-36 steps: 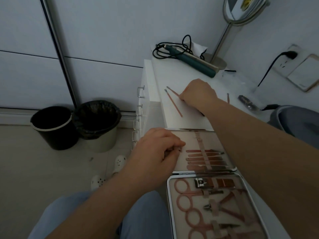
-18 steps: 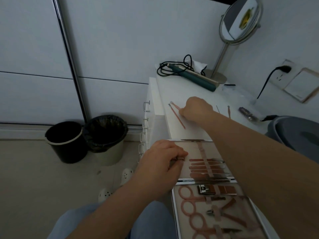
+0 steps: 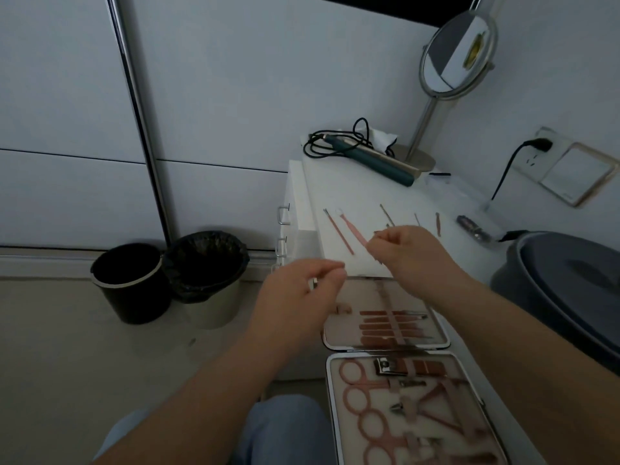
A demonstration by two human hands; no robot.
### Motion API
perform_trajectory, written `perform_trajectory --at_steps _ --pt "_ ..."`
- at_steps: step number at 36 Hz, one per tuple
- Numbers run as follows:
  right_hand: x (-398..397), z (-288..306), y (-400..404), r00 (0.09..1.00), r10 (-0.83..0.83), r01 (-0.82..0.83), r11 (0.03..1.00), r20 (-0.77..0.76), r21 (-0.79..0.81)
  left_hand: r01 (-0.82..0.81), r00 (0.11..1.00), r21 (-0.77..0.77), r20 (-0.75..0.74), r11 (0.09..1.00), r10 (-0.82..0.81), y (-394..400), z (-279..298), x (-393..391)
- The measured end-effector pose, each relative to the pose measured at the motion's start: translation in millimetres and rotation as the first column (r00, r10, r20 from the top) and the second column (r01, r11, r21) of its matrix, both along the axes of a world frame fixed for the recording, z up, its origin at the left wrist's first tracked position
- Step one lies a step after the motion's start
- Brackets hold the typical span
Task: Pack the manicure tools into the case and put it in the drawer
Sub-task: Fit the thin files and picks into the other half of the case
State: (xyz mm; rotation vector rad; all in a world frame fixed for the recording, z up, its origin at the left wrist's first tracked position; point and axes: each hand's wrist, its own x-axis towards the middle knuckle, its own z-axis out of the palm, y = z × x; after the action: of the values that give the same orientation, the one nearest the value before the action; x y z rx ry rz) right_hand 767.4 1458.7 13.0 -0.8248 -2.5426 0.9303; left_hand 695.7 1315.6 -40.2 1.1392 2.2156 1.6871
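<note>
While the right hand hangs above the far edge of the open case, its thumb and forefinger are pinched together on what looks like a thin tool, too blurred to name for certain. To the left of that pinch, and a little nearer the person, the left hand floats over the case's left rim with its fingers loosely curled; motion blur hides whether anything sits between them, so I cannot tell its hold.

Just beyond the right hand's fingertips, on the white drawer unit, lie two rose-gold sticks side by side. Further right of the pinch, three more slim tools rest apart on the same top.

Below both hands, the case lies open in two halves: the far half holds a row of files under a strap, the near half holds scissors and a nail clipper.

Behind the loose tools sit a corded teal device and a round mirror. Left of the left hand, on the floor, stand two bins.
</note>
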Motion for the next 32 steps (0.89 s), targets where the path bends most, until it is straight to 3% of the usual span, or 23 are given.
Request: perform_trajectory --at_steps 10,14,19,24,29,32 --pt "38 -10 -42 0.983 0.115 -0.144 0.966 -0.143 -0.217 -0.030 0.951 0.150 0.309 0.988 -0.018 2 20 26" --pt "43 -15 -43 0.980 0.154 -0.178 0.964 -0.130 -0.198 -0.007 0.939 0.142 0.341 0.990 -0.043 1 16 30" --pt "52 -13 -27 0.969 0.127 -0.190 0.932 -0.214 -0.308 0.129 0.975 0.017 0.183 0.992 -0.130 -1 14 35" --pt "57 -9 -20 0.930 0.107 -0.202 0.948 -0.351 -0.246 0.132 0.990 -0.087 -0.032 0.987 -0.135 1 10 37" --pt "64 -13 -13 0.947 0.098 -0.190 0.938 -0.307 -0.289 0.090 0.982 -0.155 -0.151 0.984 -0.114 3 8 35" --pt "73 -19 -3 0.962 0.012 -0.099 0.947 -0.273 -0.307 0.048 0.966 -0.209 -0.238 0.977 -0.098 5 7 31"
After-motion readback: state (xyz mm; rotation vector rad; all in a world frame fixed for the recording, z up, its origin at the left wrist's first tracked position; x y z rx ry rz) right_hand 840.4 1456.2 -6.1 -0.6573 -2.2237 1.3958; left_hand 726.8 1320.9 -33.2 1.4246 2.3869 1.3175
